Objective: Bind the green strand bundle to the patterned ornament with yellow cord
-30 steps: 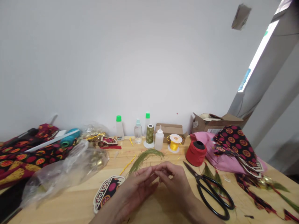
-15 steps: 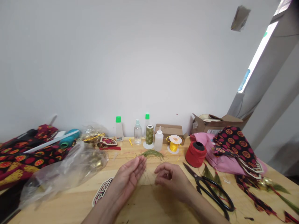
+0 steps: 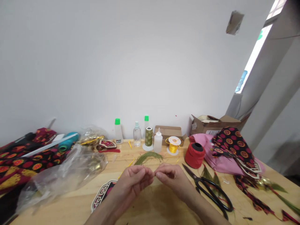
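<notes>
Toward the near side of the surface (image 3: 70,207), a patterned patch (image 3: 101,197) with a pale border is lying partly behind the left forearm, while black-handled scissors (image 3: 197,179) are resting just right of the right forearm, their tips pointing toward the far edge. Over the middle, the left hand (image 3: 136,182) and right hand (image 3: 172,178) are holding their fingertips close together; the left fingers are curving, with the thumb near them, and the right thumb and forefinger are bending into a narrow pinch, though anything between them is too small to tell. Just beyond the fingers, a bundle of green thread (image 3: 147,157) is lying in a curve. A crumpled plastic bag (image 3: 63,175) is spreading toward the left edge, and a red spool (image 3: 195,157) is standing beside pink cloth (image 3: 209,157) toward the right edge. Near the far edge, an olive spool (image 3: 148,137), a white squeeze bottle (image 3: 158,143) and a yellow spool (image 3: 173,148) are standing in a row, with a low cardboard box (image 3: 167,132) sitting behind the last two.
</notes>
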Motion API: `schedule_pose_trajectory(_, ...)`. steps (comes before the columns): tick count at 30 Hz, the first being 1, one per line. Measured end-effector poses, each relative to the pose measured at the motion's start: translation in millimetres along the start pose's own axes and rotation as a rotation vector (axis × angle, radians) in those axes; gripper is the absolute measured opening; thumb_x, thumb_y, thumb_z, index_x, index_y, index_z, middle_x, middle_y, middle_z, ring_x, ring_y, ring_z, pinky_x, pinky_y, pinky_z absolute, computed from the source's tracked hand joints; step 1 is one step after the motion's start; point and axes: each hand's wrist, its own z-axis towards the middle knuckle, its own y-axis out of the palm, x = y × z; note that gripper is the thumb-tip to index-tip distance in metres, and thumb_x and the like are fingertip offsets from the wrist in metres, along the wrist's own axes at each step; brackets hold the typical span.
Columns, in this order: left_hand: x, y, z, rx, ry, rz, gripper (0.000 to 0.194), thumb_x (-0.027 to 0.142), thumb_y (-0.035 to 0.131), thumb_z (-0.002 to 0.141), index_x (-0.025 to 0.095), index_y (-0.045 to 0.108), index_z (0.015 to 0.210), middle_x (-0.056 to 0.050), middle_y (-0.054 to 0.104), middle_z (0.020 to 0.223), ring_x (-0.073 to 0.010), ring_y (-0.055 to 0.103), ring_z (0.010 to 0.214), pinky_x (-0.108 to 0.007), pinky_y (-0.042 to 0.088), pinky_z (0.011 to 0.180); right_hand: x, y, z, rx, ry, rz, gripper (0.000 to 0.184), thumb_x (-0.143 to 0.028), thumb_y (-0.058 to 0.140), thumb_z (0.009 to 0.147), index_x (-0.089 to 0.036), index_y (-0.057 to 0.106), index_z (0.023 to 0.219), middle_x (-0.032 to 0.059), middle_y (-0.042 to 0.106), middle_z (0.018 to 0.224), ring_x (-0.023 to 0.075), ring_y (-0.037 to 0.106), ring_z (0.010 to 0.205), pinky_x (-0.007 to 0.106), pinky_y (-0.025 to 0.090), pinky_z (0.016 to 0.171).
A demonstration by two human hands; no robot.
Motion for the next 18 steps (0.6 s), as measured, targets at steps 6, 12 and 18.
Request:
schedule_pose_trajectory(6, -4, 6.4, -1, -0.110, -0.010, 0.217, 0.012, 0.017, 0.059, 0.067, 0.008, 0.066, 0.064, -0.004, 0.063, 0.062, -0.0104, 0.054, 0.063, -0.021, 0.041, 0.065, -3, 5, -3, 0.013, 0.058, 0.198, 0.021, -0.032, 0.052, 0.073, -0.017, 0.067, 0.068, 0.0016, 0.059, 0.066, 0.0141, 0.051, 0.067, 0.025, 0.038, 0.062)
schedule_pose_trajectory(12, -12, 2.3, 1, -0.124, -0.009, 0.415, 0.015, 0.021, 0.060, 0.067, 0.008, 0.067, 0.065, -0.004, 0.062, 0.061, -0.0106, 0.050, 0.061, -0.021, 0.038, 0.060, -3, 6, -4, 0.040, 0.255, 0.441, 0.015, -0.030, 0.062, 0.064, -0.015, 0.066, 0.063, -0.0024, 0.056, 0.054, 0.0078, 0.047, 0.052, 0.020, 0.036, 0.053)
schedule_pose_trajectory(18, -13, 2.8, 2, -0.090, -0.033, 0.435, 0.015, 0.022, 0.061, 0.065, 0.009, 0.068, 0.066, -0.004, 0.064, 0.061, -0.0116, 0.052, 0.062, -0.022, 0.039, 0.062, -2, 7, -5, 0.025, 0.303, 0.536, 0.014, -0.026, 0.065, 0.060, -0.013, 0.063, 0.057, -0.0018, 0.057, 0.050, 0.0071, 0.047, 0.048, 0.019, 0.034, 0.050)
